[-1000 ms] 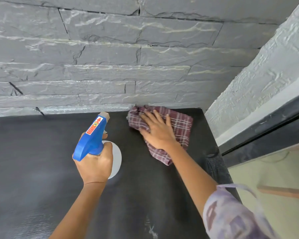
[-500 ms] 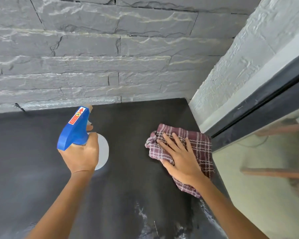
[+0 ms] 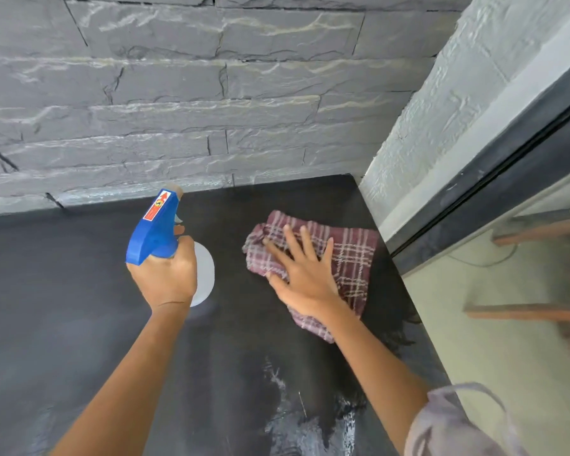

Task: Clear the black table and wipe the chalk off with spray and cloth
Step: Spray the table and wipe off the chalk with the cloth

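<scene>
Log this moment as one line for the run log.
step: wipe | left hand: grips spray bottle | right hand: flat on cloth, cloth on table | chalk: smear at near edge

Blue spray bottle upright, plaid cloth crumpled on black table, chalk smears nearside

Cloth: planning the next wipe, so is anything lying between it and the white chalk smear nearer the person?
Nothing visible. Only bare black table lies between the cloth, under the right hand, and the chalk smear; the left hand holds the spray bottle off to one side.
</scene>
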`<state>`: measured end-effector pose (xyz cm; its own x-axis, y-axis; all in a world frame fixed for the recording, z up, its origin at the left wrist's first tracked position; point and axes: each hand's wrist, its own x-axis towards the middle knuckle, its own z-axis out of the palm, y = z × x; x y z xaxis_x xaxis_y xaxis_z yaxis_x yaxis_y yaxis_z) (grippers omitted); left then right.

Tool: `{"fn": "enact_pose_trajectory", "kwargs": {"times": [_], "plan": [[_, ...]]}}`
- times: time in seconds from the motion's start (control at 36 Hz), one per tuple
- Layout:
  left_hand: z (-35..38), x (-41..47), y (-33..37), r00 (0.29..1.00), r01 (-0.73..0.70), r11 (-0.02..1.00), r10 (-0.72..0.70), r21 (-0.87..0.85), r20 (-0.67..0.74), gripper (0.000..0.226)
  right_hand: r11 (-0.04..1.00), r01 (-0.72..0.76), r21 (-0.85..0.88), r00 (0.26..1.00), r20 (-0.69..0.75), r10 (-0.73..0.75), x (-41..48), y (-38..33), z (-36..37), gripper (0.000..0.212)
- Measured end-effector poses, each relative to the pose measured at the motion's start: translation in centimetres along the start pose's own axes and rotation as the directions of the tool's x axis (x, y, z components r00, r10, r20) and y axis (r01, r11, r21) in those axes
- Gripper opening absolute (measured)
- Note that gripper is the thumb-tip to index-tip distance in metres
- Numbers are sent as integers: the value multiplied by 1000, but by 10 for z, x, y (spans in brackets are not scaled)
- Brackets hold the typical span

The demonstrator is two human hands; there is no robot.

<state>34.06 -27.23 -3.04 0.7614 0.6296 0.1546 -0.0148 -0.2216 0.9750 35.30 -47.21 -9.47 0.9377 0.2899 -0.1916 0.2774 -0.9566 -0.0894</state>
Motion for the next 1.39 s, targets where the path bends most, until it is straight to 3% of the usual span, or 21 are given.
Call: {"fn": "enact_pose_trajectory", "kwargs": {"times": [0.11, 0.17, 0.28, 0.36, 0.44, 0.5, 0.58, 0.69, 0.78, 0.83, 0.92, 1.03, 1.11, 1.19, 1.28, 1.33, 1.39], "plan": [[-4, -3, 8, 999, 42, 997, -41, -58, 18, 19, 982, 185, -41, 982, -33, -187, -69, -30, 12, 62], [-9, -11, 12, 999, 46, 996, -47, -73, -9, 23, 976, 204, -76, 978, -38, -207, -107, -20, 19, 64], [-30, -44, 16, 999, 20, 999, -22, -28, -47, 26, 996, -73, -42, 997, 7, 73, -151, 44, 24, 64], [-51, -74, 19, 995, 59, 998, -61, -35, -74, 31, 929, -368, 44, 929, 63, 365, -134, 79, 20, 60], [-72, -106, 24, 987, 118, 992, -122, -42, -102, 26, 889, -449, 90, 893, 71, 444, -106, 61, 11, 58], [-81, -124, 23, 989, 117, 992, -121, -49, -83, 24, 929, -362, 74, 931, 68, 358, -95, 32, 11, 58], [-92, -145, 27, 994, 88, 996, -90, -35, -62, 27, 996, -91, 25, 995, 51, 89, -110, -17, 18, 60], [-103, -166, 30, 991, 117, 993, -117, -8, -61, 21, 980, 196, -36, 979, 65, -194, -167, -56, 35, 63], [-110, -179, 28, 989, 125, 992, -123, 22, -83, 20, 961, 267, -72, 964, 26, -266, -219, -42, 46, 63], [-112, -185, 25, 986, 141, 989, -136, 38, -98, 25, 978, 201, -63, 980, 11, -200, -243, -16, 48, 67], [-116, -194, 20, 975, 202, 979, -198, 37, -104, 22, 999, -28, -32, 1000, 12, 29, -249, 31, 43, 65], [-119, -201, 17, 967, 238, 971, -234, 28, -102, 17, 941, -338, 34, 941, 52, 336, -205, 66, 32, 60], [-118, -202, 17, 975, 212, 975, -206, 60, -87, 18, 902, -427, 67, 903, 79, 422, -172, 56, 21, 60], [-117, -204, 16, 960, 272, 960, -267, 59, -82, 22, 939, -339, 60, 940, 59, 335, -167, 30, 21, 59], [-116, -205, 15, 959, 276, 960, -272, 54, -75, 27, 997, -68, 27, 997, 50, 67, -194, -4, 32, 59], [-118, -205, 15, 965, 253, 966, -248, 57, -88, 25, 995, 103, -3, 994, 45, -103, -224, -23, 40, 62], [-117, -205, 14, 957, 279, 959, -275, 44, -92, 26, 984, 178, -14, 984, 20, -178, -256, -23, 48, 62]]}}
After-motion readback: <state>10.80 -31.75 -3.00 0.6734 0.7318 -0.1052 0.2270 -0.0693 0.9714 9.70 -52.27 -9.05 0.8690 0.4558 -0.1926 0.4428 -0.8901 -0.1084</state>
